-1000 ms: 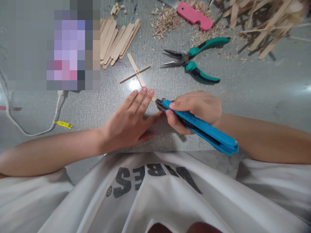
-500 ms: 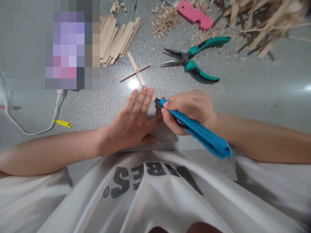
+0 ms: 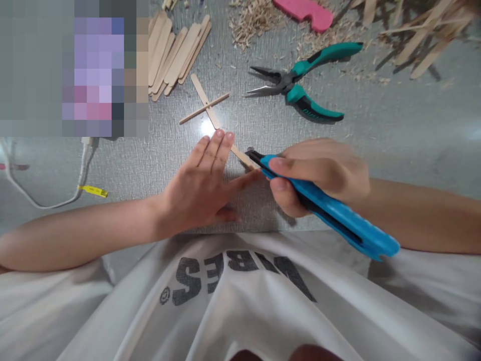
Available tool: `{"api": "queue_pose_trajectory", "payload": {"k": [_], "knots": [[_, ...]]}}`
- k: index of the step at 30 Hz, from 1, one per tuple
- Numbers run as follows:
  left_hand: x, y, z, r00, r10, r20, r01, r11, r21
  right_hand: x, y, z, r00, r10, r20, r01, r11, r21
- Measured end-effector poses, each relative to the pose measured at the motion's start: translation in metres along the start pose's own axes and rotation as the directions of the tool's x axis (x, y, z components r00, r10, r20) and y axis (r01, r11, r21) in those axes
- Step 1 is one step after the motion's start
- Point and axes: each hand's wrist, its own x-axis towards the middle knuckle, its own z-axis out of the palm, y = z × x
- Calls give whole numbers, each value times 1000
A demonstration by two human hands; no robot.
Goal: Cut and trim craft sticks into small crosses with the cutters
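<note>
My left hand [image 3: 206,178] lies with fingers outstretched over the table, its fingertips pressing on a craft stick [image 3: 242,156]. Part of that stick runs out to the right from under the fingers, near my thumb. Wrapped in my right hand [image 3: 319,173] is a blue utility knife [image 3: 334,213], its dark tip just above the stick's exposed part. Whether the blade touches the wood I cannot tell. Just beyond my left fingertips, a thin strip of wood [image 3: 221,98] crosses another craft stick [image 3: 199,88].
Green-handled needle-nose pliers [image 3: 287,82] lie with jaws apart beyond my right hand. A pile of craft sticks [image 3: 180,57], wood shavings [image 3: 255,22], a pink-handled tool [image 3: 306,12] and split wood strips [image 3: 424,37] are at the back. A white cable [image 3: 48,206] curves at left.
My right hand has moved right and slightly toward me with the utility knife, uncovering more of the craft stick. My left hand stays nearly in place. The view has shifted slightly.
</note>
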Motion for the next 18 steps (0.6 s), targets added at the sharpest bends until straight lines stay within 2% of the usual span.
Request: {"api": "queue_pose_trajectory", "payload": {"k": [1,3,6,14,18], "knots": [[0,0,0,1000,0,0,0,1000,-4,1,1,0,992,-104,-72,104,995,-9],[-1,-1,0,1000,4,1,-4,1000,-4,4,1,2,987,-124,-98,123,992,-17],[-2,-1,0,1000,13,-7,-13,1000,-3,7,0,5,995,-77,-67,76,997,-14],[-2,0,2,1000,-2,-10,1,998,-62,2,1,4,999,-43,0,43,999,-21],[-1,1,1,1000,-13,-6,13,998,-66,-3,5,3,999,-12,52,19,989,-145]]}}
